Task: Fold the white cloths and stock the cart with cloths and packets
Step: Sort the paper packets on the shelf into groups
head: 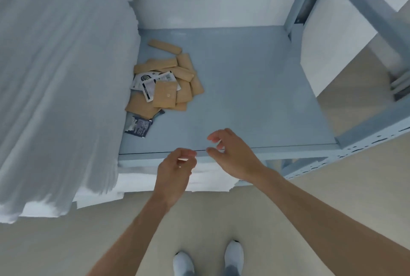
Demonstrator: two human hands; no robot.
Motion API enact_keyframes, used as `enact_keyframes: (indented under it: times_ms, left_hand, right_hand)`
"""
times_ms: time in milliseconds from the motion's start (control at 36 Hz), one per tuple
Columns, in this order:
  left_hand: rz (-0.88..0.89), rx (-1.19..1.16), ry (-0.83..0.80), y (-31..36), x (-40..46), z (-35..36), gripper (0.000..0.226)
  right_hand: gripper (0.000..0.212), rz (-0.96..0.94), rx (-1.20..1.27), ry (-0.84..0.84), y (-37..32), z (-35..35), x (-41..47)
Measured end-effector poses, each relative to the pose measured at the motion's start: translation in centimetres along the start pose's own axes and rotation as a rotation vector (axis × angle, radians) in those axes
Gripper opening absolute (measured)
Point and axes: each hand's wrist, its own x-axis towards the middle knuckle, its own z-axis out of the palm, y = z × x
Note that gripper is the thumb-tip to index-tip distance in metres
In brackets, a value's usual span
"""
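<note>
My left hand (175,168) and right hand (230,153) hover loosely curled and empty at the shelf's (244,98) near edge, white cloths (55,76) stacked left, soft and floppy, best lifted underneath; packets (168,80) beside them look light, pinchable.

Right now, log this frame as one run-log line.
left hand: empty, loosely curled | right hand: empty, open | packets: piled on cart shelf | white cloths: stacked left of packets

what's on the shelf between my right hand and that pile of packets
Nothing: in the head view, only bare grey shelf separates the right hand from the packets.
</note>
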Motion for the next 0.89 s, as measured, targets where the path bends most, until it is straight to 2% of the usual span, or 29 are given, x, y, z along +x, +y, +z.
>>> enact_keyframes:
  times_ms: [83, 250, 361, 500, 639, 722, 806, 889]
  left_hand:
    - [0.054, 0.131, 0.061, -1.7, 2.1, 0.0, 0.016]
    - [0.254, 0.630, 0.215, -4.7, 6.3, -2.9, 0.013]
    - [0.335, 0.772, 0.313, -6.1, 9.6, -5.4, 0.028]
    - [0.317, 0.938, 0.327, -7.0, 13.5, -7.3, 0.051]
    - [0.303, 0.951, 0.408, -7.2, 15.5, -7.6, 0.051]
    - [0.353, 0.936, 0.466, -7.4, 15.4, -6.9, 0.040]
    - [0.475, 0.948, 0.563, -7.7, 14.7, -5.9, 0.028]
    - [0.698, 0.929, 0.599, -8.2, 13.8, -5.0, 0.014]
  right_hand:
    - [0.036, -0.053, -0.105, -0.021, 0.7, 1.3, 1.7]
    - [0.045, -0.220, -0.381, 0.027, 1.8, 4.1, 4.5]
    - [0.044, -0.293, -0.523, 0.040, 2.9, 6.2, 6.1]
    - [0.042, -0.328, -0.494, 0.174, 4.8, 7.4, 7.4]
    - [0.036, -0.382, -0.478, 0.181, 5.8, 7.1, 7.6]
    - [0.039, -0.362, -0.466, 0.176, 5.8, 7.1, 7.5]
    - [0.038, -0.360, -0.484, 0.207, 5.6, 7.4, 7.5]
    - [0.038, -0.357, -0.482, 0.218, 5.8, 7.5, 7.5]
